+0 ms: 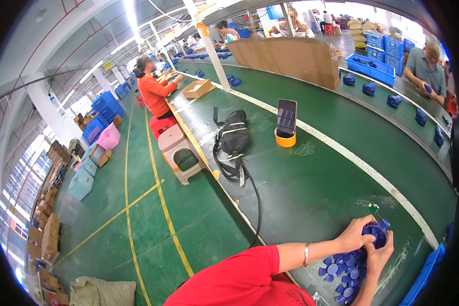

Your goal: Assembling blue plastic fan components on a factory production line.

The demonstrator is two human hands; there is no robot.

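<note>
Over the green work table, both my hands hold a blue round plastic fan housing (375,230). My left hand (356,234), with a bangle at its wrist, grips the housing from the left side. My right hand (381,252) closes on its right and lower side, the thumb at the rim. A small green circuit board (373,208) sticks out just beyond the housing, by a blue stem-like part. Several blue fan blades (336,270) lie in a loose pile below my hands, partly hidden by my right forearm.
A black bag (234,133) with straps and a dark cable lies farther up the table. A phone (286,118) stands in an orange tape roll (285,139). Blue bin edge (426,275) at right. Co-workers (155,89) sit along the line; a stool (178,150) stands left.
</note>
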